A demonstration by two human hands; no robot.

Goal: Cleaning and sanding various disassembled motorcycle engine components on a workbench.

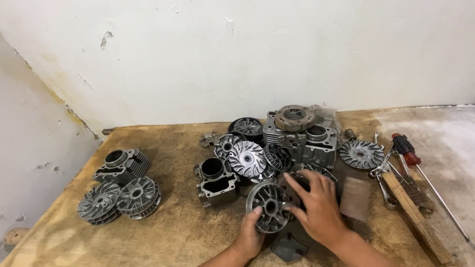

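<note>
Both hands are working low in the middle of the wooden table. The left hand is pinching the finned metal disc by its lower rim, thumb on the face, fingers curled behind, tipping it up on edge. The right hand is lying spread and flat at the disc's three o'clock, fingers wide across its far rim and the dark parts behind; it is pressing rather than clutching anything.

The disc is sitting at the six o'clock edge of the central heap, just beside the open cylinder block at its ten o'clock and below a shiny fan disc.

To handle this well, I'd judge the grip belongs on the solid rim, not on the thin fins, with the right palm steadying so the heap behind isn't sliding. The sandpaper block is lying at three o'clock, the screwdriver and spanners beyond. Three sorted parts are resting well apart at nine o'clock.
</note>
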